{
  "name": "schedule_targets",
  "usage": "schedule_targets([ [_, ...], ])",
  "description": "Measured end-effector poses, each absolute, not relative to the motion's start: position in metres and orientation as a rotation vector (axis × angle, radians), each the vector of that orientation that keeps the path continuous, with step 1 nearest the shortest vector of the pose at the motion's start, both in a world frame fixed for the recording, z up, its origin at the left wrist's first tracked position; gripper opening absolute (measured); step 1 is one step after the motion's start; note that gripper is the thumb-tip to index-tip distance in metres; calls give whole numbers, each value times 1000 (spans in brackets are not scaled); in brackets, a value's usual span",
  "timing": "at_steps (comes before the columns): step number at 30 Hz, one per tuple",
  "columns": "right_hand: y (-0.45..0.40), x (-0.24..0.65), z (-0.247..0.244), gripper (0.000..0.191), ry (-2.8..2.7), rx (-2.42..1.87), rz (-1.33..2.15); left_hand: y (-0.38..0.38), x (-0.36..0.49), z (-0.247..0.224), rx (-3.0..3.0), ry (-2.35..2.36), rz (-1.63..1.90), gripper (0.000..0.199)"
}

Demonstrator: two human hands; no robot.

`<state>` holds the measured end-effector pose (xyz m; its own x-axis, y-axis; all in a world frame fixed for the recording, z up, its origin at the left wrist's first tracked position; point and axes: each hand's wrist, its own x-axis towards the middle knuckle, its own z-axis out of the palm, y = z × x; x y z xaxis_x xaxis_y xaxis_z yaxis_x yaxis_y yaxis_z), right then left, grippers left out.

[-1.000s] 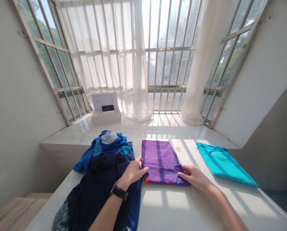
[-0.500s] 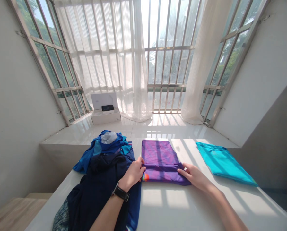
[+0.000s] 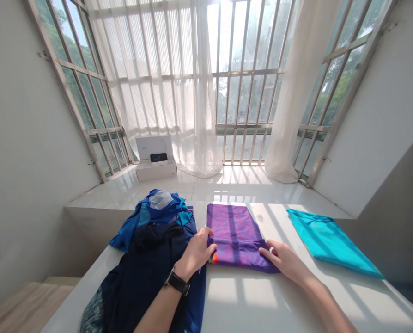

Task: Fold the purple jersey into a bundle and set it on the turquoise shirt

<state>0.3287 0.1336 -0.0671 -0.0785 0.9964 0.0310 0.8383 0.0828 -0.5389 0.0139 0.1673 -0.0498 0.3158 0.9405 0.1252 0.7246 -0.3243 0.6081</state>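
The purple garment [image 3: 232, 224] looks light, soft, perhaps slippery; its side edges seem best to hold; left hand [image 3: 197, 252] and right hand [image 3: 287, 260] pinch them

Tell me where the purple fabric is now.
In the head view, the purple fabric lies on the white table between the clothes pile on the left and the teal garment on the right, left hand and right hand at its sides.
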Motion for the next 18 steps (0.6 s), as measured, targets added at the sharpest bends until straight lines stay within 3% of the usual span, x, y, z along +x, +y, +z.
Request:
schedule_targets([
  [7, 131, 327, -71, 44, -1987, -1894, 379, 160, 17, -47, 2485, 1518, 498, 13],
  [13, 131, 326, -71, 43, -1991, -1911, 352, 156, 23, -40, 2641, 1490, 566, 23],
  [18, 130, 326, -72, 43, -1997, -1915, 349, 145, 33, -51, 2800, 1109, 702, 40],
])
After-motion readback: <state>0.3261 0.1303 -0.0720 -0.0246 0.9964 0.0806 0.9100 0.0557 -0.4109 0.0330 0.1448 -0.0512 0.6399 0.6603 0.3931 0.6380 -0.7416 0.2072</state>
